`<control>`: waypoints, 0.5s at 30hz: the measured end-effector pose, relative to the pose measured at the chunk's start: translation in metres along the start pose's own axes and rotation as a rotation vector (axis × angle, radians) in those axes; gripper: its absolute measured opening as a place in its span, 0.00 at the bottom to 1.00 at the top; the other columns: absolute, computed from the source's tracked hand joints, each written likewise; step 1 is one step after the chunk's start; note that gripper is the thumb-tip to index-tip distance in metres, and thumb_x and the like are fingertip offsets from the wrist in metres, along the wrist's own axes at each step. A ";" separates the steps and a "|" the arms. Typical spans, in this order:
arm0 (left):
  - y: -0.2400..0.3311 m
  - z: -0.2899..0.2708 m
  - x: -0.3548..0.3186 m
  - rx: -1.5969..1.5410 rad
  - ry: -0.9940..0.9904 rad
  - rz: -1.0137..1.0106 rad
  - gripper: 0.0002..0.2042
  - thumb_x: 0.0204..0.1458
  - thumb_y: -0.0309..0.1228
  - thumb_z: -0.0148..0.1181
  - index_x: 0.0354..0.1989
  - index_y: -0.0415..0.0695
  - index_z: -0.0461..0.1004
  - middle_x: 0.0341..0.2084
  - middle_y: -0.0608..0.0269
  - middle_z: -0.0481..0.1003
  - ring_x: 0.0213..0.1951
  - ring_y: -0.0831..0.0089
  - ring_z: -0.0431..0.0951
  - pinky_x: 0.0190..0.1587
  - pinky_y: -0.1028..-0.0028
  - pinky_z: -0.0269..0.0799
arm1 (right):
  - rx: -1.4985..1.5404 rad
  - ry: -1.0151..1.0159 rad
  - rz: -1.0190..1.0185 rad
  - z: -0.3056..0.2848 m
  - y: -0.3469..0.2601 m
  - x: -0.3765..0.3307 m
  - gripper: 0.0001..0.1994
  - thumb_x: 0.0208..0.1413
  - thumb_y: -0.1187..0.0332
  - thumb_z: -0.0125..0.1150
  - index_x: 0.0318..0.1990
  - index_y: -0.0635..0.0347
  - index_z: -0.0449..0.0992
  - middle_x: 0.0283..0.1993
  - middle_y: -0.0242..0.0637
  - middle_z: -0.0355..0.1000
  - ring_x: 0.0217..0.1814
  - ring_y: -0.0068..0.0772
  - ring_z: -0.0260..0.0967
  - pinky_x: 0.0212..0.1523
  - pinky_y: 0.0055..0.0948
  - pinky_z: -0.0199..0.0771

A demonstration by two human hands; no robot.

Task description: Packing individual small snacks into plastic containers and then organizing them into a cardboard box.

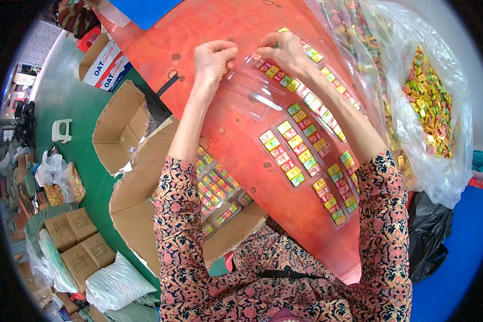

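Left hand is hovering near the clear trays; right hand is overlapping the end of a filled tray, toward the worktop's far edge. Fingers are standing narrow; whether either hand is gripping cannot be told. Right forearm contact would be risking spilled pieces

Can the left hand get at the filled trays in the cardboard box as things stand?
Probably yes: the cardboard box is open and no lid shows over the filled trays. The left hand, out over the red table, would need to draw back toward the body.
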State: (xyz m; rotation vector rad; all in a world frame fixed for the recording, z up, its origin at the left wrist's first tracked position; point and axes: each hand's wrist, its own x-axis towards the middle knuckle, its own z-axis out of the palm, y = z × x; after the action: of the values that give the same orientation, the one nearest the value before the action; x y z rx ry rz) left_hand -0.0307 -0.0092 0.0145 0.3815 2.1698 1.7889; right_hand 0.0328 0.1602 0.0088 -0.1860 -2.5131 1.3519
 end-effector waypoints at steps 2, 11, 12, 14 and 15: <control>-0.003 0.003 0.004 0.209 0.024 0.095 0.08 0.43 0.27 0.60 0.29 0.35 0.77 0.19 0.59 0.75 0.18 0.76 0.72 0.21 0.77 0.66 | -0.072 -0.060 -0.010 0.008 0.003 0.000 0.12 0.44 0.69 0.61 0.34 0.68 0.77 0.29 0.46 0.75 0.31 0.35 0.74 0.35 0.31 0.72; -0.003 0.012 0.016 0.672 -0.015 0.396 0.08 0.36 0.28 0.62 0.25 0.36 0.78 0.21 0.46 0.74 0.27 0.55 0.77 0.33 0.65 0.71 | -0.169 0.048 -0.058 0.025 0.016 0.005 0.12 0.42 0.69 0.63 0.33 0.68 0.77 0.30 0.49 0.75 0.32 0.37 0.74 0.34 0.32 0.72; -0.002 0.013 0.016 0.698 -0.036 0.362 0.08 0.36 0.28 0.62 0.24 0.36 0.78 0.21 0.45 0.74 0.27 0.54 0.77 0.33 0.64 0.71 | -0.168 0.046 -0.056 0.025 0.017 0.005 0.12 0.42 0.69 0.63 0.33 0.68 0.77 0.30 0.49 0.75 0.32 0.37 0.74 0.34 0.32 0.72; -0.004 0.013 0.018 0.760 -0.051 0.384 0.08 0.36 0.28 0.62 0.24 0.36 0.77 0.21 0.45 0.74 0.28 0.54 0.76 0.33 0.64 0.71 | -0.219 -0.007 -0.070 0.022 0.013 0.006 0.12 0.42 0.68 0.63 0.32 0.68 0.77 0.28 0.47 0.75 0.31 0.38 0.74 0.34 0.33 0.72; -0.005 0.012 0.018 0.823 -0.066 0.406 0.08 0.36 0.28 0.62 0.24 0.35 0.77 0.20 0.44 0.74 0.28 0.53 0.76 0.33 0.63 0.71 | -0.218 -0.008 -0.070 0.021 0.011 0.006 0.12 0.42 0.68 0.63 0.32 0.68 0.77 0.28 0.47 0.75 0.31 0.38 0.74 0.34 0.33 0.72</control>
State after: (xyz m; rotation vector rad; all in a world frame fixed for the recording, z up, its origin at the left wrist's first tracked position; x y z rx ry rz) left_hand -0.0429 0.0082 0.0066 1.1013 2.8355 0.9002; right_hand 0.0204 0.1504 -0.0101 -0.1351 -2.6441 1.0539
